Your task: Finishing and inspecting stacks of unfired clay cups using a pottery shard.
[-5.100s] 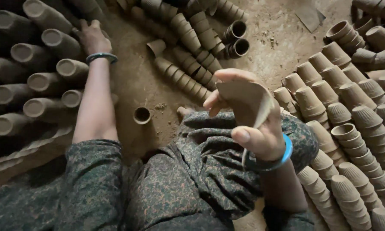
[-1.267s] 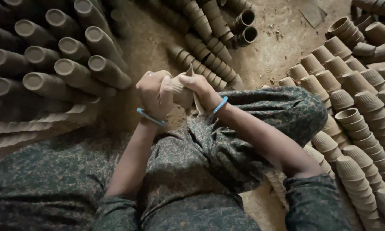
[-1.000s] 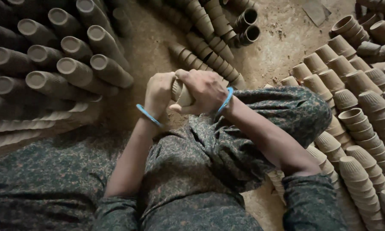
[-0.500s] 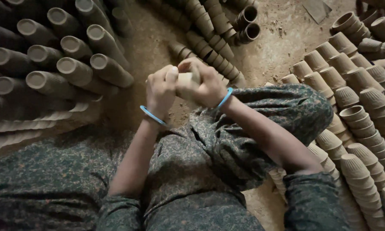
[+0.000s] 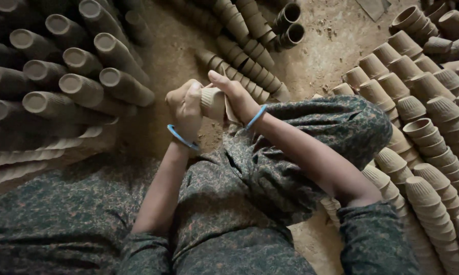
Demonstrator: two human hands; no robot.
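Observation:
Both my hands meet over my lap around one small unfired clay cup (image 5: pixel 213 101). My left hand (image 5: pixel 184 108) grips the cup from the left side. Against its right side my right hand (image 5: pixel 235 95) presses a thin flat tan piece. A blue bangle circles each wrist. Which way the cup's mouth faces is hidden by my fingers.
Long nested stacks of clay cups (image 5: pixel 81 71) lie on their sides at the left. Further rows (image 5: pixel 244 56) stretch across the dirt floor ahead, and upright stacks (image 5: pixel 433 147) crowd the right. My knees in dark patterned cloth (image 5: pixel 331 127) fill the foreground.
Earlier my left hand reached to the left stacks while my right held the flat piece up. Both hands have since come together on a cup, shifting slightly up over the last second.

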